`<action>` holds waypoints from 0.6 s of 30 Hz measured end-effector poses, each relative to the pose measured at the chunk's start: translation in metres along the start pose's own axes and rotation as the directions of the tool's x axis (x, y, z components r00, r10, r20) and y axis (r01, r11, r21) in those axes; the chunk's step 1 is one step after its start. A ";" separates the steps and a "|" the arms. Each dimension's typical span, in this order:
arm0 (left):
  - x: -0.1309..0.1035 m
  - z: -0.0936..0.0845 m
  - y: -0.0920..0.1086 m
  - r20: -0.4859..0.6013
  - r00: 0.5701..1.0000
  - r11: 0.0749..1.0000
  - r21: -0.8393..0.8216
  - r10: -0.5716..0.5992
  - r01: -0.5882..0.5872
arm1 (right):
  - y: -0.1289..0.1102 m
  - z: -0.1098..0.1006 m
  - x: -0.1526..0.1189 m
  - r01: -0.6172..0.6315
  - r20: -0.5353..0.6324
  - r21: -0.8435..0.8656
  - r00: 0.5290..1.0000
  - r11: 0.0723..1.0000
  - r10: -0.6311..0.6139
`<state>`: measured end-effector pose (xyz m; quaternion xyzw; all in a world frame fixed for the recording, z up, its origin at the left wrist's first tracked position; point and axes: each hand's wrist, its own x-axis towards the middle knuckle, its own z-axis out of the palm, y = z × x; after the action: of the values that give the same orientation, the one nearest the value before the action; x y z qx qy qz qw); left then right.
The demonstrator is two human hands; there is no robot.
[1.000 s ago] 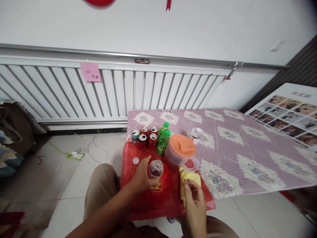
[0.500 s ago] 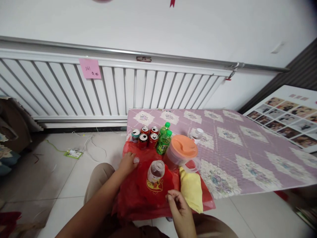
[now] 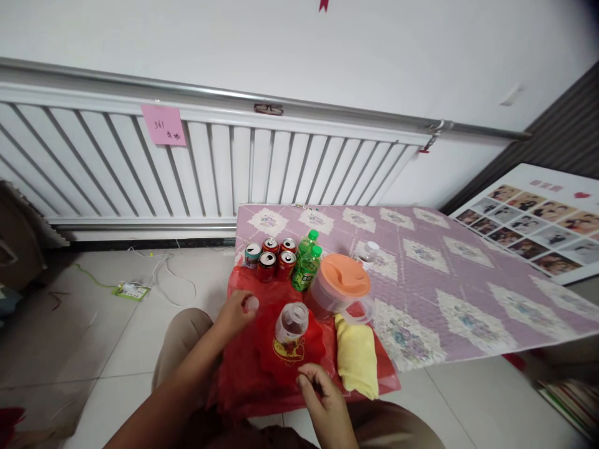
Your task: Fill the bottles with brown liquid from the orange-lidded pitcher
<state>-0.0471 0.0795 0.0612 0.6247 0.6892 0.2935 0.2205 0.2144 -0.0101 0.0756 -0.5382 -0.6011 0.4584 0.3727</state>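
Note:
My left hand (image 3: 233, 317) is at the left of the red cover, its thumb and fingers closed around the edge of a small round clear lid (image 3: 253, 304). To the right of it a clear plastic jar (image 3: 292, 321) stands upright on a red mat (image 3: 287, 371) with a gold design. My right hand (image 3: 322, 396) hovers near the front edge, thumb and forefinger pinched together. Whatever is in that pinch, if anything, is too small to make out. A folded yellow cloth (image 3: 356, 358) lies just right of this hand.
Several drink cans (image 3: 266, 265) stand behind my left hand, beside two green bottles (image 3: 306, 272). A pitcher with an orange lid (image 3: 343, 275) is right of them, with a small clear bottle (image 3: 368, 251) behind. Purple patterned cloth (image 3: 412, 293) covers the table, against a radiator (image 3: 262, 165).
My left hand has drawn back slightly toward me, and the clear lid now sits in its fingers. My right hand has shifted a little left. The view has moved slightly.

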 end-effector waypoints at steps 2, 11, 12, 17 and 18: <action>-0.021 -0.009 0.018 -0.003 1.000 0.969 -0.244 0.024 -0.024 | -0.008 0.001 0.000 -0.039 0.023 0.060 0.999 0.997 0.038; -0.089 -0.019 0.090 0.132 0.951 0.765 -0.629 0.280 -0.139 | -0.052 0.012 0.011 -0.196 0.223 0.352 0.967 0.915 0.121; -0.090 -0.017 0.091 0.136 0.950 0.766 -0.629 0.280 -0.135 | -0.051 0.013 0.011 -0.219 0.227 0.368 0.964 0.903 0.141; -0.095 -0.005 0.081 0.129 0.921 0.723 -0.663 0.369 -0.197 | -0.040 0.015 0.005 -0.245 0.207 0.370 0.962 0.896 0.178; -0.095 -0.004 0.079 0.127 0.917 0.714 -0.671 0.379 -0.202 | -0.040 0.012 0.005 -0.243 0.201 0.363 0.963 0.900 0.179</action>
<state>0.0194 -0.0117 0.1121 0.6438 0.4036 0.4603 0.4591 0.1898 -0.0067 0.1102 -0.4773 -0.4659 0.6475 0.3687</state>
